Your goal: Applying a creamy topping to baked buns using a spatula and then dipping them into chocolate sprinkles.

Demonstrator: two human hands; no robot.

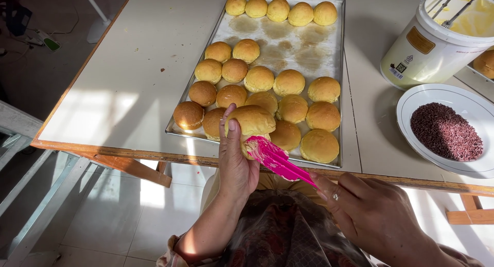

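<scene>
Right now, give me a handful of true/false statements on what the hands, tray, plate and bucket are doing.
1. The left hand holds a golden-brown round bun. True.
2. The right hand holds a metal spoon. False: it holds a flat pink plastic spatula, its tip at the bun.
3. The rectangular metal baking tray is completely full of buns. False: a bare patch shows between the top row and the rest.
4. The white round plate holds dark brown sprinkles. True.
5. The white plastic bucket is lidded. False: it is open, with yellow spread and utensil handles showing.
</scene>
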